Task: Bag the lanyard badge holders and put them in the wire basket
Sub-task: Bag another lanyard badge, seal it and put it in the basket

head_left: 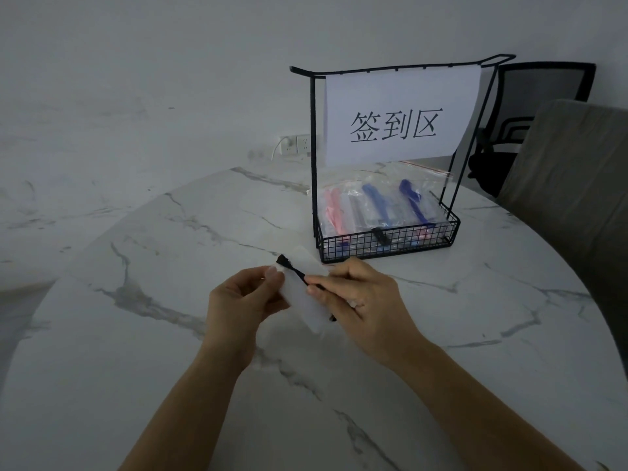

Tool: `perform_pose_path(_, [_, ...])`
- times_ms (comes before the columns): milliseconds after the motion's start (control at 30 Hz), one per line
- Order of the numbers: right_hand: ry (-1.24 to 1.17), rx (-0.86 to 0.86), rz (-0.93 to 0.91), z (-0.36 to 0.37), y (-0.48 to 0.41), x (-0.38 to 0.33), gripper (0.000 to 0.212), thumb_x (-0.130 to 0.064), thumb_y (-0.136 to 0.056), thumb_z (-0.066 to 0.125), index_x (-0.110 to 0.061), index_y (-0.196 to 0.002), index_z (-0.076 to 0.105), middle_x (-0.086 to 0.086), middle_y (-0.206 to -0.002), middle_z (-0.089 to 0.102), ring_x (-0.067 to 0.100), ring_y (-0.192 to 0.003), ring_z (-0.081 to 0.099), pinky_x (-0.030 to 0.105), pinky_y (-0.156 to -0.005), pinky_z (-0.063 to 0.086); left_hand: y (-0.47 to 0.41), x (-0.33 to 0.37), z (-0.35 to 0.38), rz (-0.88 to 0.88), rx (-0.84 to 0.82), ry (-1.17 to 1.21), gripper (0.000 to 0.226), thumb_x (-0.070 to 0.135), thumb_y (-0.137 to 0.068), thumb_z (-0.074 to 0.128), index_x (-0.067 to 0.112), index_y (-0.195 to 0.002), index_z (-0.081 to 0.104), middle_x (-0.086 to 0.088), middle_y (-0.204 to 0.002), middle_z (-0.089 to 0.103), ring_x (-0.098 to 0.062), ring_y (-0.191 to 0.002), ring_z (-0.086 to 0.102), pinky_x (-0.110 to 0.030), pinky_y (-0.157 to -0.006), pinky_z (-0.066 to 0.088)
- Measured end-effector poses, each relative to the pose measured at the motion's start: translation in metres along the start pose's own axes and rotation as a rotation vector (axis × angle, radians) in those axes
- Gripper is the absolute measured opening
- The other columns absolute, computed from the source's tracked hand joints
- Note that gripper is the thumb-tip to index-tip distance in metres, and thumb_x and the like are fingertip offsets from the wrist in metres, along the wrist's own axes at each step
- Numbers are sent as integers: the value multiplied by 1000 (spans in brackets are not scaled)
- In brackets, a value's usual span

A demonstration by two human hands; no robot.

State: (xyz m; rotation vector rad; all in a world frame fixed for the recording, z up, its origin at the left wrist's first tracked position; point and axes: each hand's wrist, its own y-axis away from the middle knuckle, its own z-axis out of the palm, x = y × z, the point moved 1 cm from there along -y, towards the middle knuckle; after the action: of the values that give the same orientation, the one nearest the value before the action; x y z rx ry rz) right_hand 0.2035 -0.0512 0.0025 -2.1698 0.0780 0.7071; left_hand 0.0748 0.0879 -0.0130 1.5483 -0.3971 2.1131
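Frosted plastic badge holder (297, 298), blk lanyard (293, 270) across it, tilted

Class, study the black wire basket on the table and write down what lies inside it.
Inside the wire basket lie clear bags holding a pink lanyard and blue lanyards. The mesh front partly covers their lower ends, and overlapping plastic hides the bag count.

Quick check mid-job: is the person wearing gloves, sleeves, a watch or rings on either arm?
No gloves: the left hand and right hand are both bare. Both forearms are bare too, down to the bottom edge of the picture, so no sleeves show. No watch, bracelet or band at either wrist, and no ring that I can make out.
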Motion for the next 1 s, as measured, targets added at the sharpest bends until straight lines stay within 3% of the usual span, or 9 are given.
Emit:
perform_pose_path(100, [23, -13, -37, -3, 0, 3, 26, -31, -94, 64, -17, -112, 76, -1, -91, 62, 12, -84, 58, 30, -70, 52, 4, -2, 6, 7, -45, -115, 14, 7, -83, 72, 0, -95, 74, -19, -88, 75, -32, -80, 73, -31, -67, 60])
perform_pose_path(200, [-93, 44, 71, -7, -3, 4, 25, -38, -91, 66, -24, -110, 76, -3, -107, 60, 16, -105, 58, 34, -88, 52, 9, -2, 12, -16, -111, -97, 26, 13, -77, 74, -4, -97, 73, -24, -95, 73, -35, -83, 71, -32, -69, 59])
perform_pose_path(333, [-260, -87, 286, -9, -5, 8, 20, -44, -85, 68, -41, -104, 75, -16, -136, 53, 4, -127, 48, 17, -103, 41, 11, 6, 13, 27, -173, -47, 28, 17, -77, 73, 0, -98, 75, -24, -99, 72, -33, -85, 72, -32, -72, 59])
perform_pose_path(400, [-341, -112, 358, -8, -5, 10, 19, -37, -81, 75, -36, -100, 78, -19, -126, 60, -1, -118, 55, 13, -92, 47, 13, 7, 14, 61, -210, -37, 24, 17, -78, 72, 4, -97, 76, -20, -97, 73, -32, -86, 72, -33, -74, 59])
perform_pose_path(500, [-520, -43, 452, -10, -5, 16, 17, -17, -74, 84, -25, -89, 81, -6, -96, 74, 11, -91, 70, 27, -78, 59, 17, 7, 19, 126, -232, -80, 20, 18, -77, 73, 10, -95, 79, -14, -98, 75, -28, -88, 72, -31, -73, 59])
perform_pose_path(567, [-580, -27, 482, -11, -6, 19, 20, -13, -71, 87, -29, -80, 80, -5, -87, 77, 13, -83, 73, 31, -75, 61, 19, 6, 22, 163, -198, -137, 17, 21, -78, 74, 16, -94, 80, -9, -97, 76, -22, -85, 72, -27, -69, 58])
perform_pose_path(733, [-453, 81, 588, -15, -7, 32, 36, -27, -65, 93, -32, -78, 60, -21, -62, 62, -4, -54, 54, 12, -53, 44, 17, -1, 18, 406, -54, -659, 21, 31, -93, 63, 33, -114, 66, 11, -95, 70, -6, -83, 64, -16, -66, 48])
perform_pose_path(867, [-472, 202, 697, -26, -7, 44, 60, -25, -69, 90, -38, -117, 58, -8, -86, 72, 6, -74, 68, 22, -64, 56, 19, -10, 15, 577, -207, -1282, 39, 36, -92, 62, 31, -131, 59, 8, -119, 60, -14, -104, 54, -28, -84, 47])
perform_pose_path(1000, [-490, 251, 734, -27, -6, 51, 38, -18, -79, 83, -33, -110, 68, -12, -90, 74, 9, -84, 72, 31, -71, 62, 19, -12, 12, 487, -336, -1477, 34, 20, -92, 53, 39, -115, 68, 14, -128, 56, -15, -117, 47, -31, -92, 35])
